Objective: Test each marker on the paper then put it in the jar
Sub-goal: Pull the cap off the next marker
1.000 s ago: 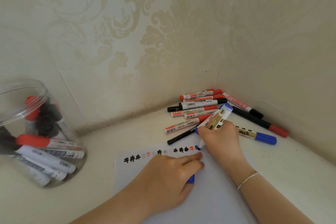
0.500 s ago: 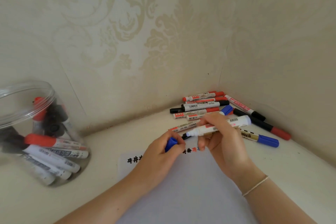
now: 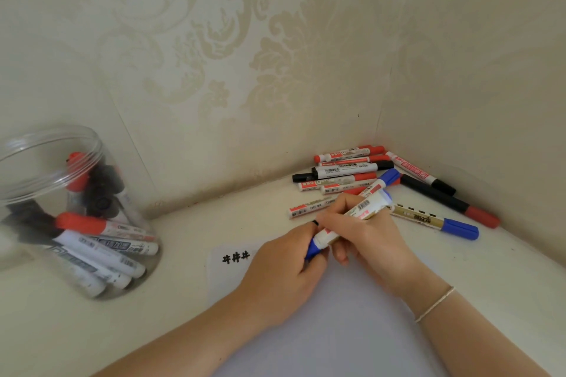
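My right hand [image 3: 364, 232] grips a white marker [image 3: 366, 208] with a blue end, held slanting above the paper. My left hand [image 3: 284, 272] pinches the blue cap [image 3: 313, 249], which sits on the marker's lower end. The white paper [image 3: 232, 278] lies under both hands, with black test marks [image 3: 235, 257] showing at its far left; the other marks are hidden by my hands. A clear plastic jar [image 3: 61, 211] stands at the left, tilted, with several red and black capped markers inside.
A pile of several markers [image 3: 346, 171] with red, black and blue caps lies in the corner behind my hands. A blue-capped marker [image 3: 435, 220] lies to the right. Patterned walls close off the back and the right side.
The right hand lifted the marker off the paper and turned it. The left hand brought the blue cap up from the paper, and the cap now sits on the marker's tip.
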A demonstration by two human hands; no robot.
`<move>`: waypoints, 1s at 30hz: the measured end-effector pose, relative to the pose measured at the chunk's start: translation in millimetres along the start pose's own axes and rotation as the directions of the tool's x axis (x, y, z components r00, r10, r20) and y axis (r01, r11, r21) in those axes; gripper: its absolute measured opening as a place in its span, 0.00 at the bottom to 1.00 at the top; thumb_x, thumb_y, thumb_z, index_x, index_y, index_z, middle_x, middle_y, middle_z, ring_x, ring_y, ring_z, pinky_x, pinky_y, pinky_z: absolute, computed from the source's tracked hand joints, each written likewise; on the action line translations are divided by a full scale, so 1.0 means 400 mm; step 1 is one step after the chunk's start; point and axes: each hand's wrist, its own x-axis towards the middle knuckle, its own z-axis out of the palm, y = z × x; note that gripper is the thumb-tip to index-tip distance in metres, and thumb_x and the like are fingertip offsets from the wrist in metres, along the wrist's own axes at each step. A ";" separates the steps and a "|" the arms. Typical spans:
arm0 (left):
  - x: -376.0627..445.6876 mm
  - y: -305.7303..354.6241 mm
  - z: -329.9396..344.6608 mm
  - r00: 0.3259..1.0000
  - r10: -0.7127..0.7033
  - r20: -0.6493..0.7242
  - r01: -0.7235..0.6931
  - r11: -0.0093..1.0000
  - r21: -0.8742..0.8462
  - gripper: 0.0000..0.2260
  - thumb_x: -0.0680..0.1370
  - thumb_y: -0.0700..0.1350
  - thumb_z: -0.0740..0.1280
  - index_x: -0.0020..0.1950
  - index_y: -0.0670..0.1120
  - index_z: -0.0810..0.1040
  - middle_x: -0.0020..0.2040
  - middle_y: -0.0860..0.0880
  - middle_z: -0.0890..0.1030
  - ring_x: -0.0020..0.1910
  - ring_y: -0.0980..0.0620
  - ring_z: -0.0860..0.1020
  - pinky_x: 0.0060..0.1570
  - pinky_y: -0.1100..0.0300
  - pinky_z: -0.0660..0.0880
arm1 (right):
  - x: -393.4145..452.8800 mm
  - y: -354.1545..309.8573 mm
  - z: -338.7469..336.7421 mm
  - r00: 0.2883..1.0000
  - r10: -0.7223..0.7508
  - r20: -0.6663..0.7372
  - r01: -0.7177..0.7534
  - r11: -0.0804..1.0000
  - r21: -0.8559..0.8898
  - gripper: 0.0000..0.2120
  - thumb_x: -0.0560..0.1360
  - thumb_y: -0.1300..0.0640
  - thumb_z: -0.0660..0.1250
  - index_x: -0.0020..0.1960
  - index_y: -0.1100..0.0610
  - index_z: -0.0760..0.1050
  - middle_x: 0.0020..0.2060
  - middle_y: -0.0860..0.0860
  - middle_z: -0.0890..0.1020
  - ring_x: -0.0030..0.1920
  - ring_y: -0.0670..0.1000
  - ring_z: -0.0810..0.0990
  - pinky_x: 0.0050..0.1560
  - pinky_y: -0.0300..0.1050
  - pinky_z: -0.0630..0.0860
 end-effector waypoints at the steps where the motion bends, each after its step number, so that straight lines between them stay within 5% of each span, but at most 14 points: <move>1: -0.001 0.000 -0.001 1.000 -0.006 -0.014 0.006 1.000 -0.014 0.04 0.79 0.48 0.60 0.52 0.55 0.73 0.40 0.56 0.78 0.35 0.57 0.72 0.36 0.66 0.67 | 0.000 0.001 0.000 0.999 0.003 0.035 -0.003 1.000 -0.001 0.06 0.72 0.67 0.69 0.38 0.67 0.73 0.32 0.62 0.80 0.23 0.54 0.71 0.23 0.41 0.70; 6: -0.009 0.000 -0.005 0.995 0.014 -0.101 -0.017 0.999 -0.035 0.04 0.75 0.52 0.57 0.48 0.58 0.69 0.37 0.55 0.77 0.35 0.56 0.73 0.33 0.66 0.67 | 0.001 -0.011 -0.013 0.985 0.059 0.161 -0.086 0.982 0.166 0.15 0.71 0.56 0.70 0.42 0.70 0.78 0.35 0.65 0.80 0.29 0.56 0.75 0.30 0.47 0.74; 8: -0.011 -0.001 0.000 0.987 0.034 -0.157 -0.035 0.999 0.000 0.04 0.74 0.51 0.56 0.45 0.54 0.70 0.32 0.53 0.74 0.33 0.53 0.71 0.31 0.63 0.65 | 0.002 -0.011 -0.018 0.998 0.064 0.019 -0.067 0.967 0.244 0.18 0.75 0.54 0.66 0.43 0.71 0.78 0.33 0.66 0.79 0.27 0.58 0.74 0.28 0.46 0.74; 12: -0.014 0.004 0.000 0.977 0.058 -0.207 -0.048 0.998 0.050 0.04 0.74 0.53 0.56 0.40 0.58 0.67 0.32 0.57 0.73 0.32 0.54 0.71 0.29 0.65 0.63 | -0.002 -0.006 0.000 0.934 -0.127 -0.333 0.127 0.992 -0.022 0.03 0.76 0.68 0.64 0.45 0.62 0.72 0.28 0.58 0.76 0.20 0.56 0.72 0.19 0.41 0.69; 22: -0.017 -0.002 -0.001 0.950 0.005 -0.311 0.038 0.991 0.129 0.08 0.71 0.61 0.52 0.39 0.61 0.68 0.25 0.53 0.69 0.29 0.52 0.70 0.27 0.66 0.57 | -0.019 -0.001 0.036 0.966 -0.066 -0.252 0.046 0.995 -0.084 0.04 0.76 0.63 0.65 0.44 0.63 0.78 0.22 0.57 0.74 0.16 0.48 0.68 0.16 0.33 0.60; 27: -0.016 0.004 -0.004 0.948 -0.068 -0.312 0.090 0.994 0.057 0.11 0.69 0.62 0.51 0.39 0.59 0.70 0.28 0.56 0.73 0.30 0.54 0.70 0.28 0.66 0.61 | -0.009 -0.003 0.048 0.964 -0.045 -0.261 0.014 0.992 -0.122 0.05 0.75 0.62 0.66 0.42 0.58 0.79 0.27 0.61 0.77 0.22 0.50 0.73 0.22 0.39 0.67; 30: 0.005 0.018 -0.025 0.920 -0.128 -0.370 0.083 0.987 -0.136 0.08 0.75 0.57 0.62 0.44 0.54 0.69 0.31 0.56 0.75 0.31 0.57 0.72 0.31 0.68 0.65 | 0.011 -0.021 0.039 0.956 0.010 -0.294 -0.039 0.995 -0.091 0.06 0.77 0.59 0.65 0.43 0.59 0.79 0.28 0.60 0.76 0.20 0.49 0.70 0.20 0.37 0.63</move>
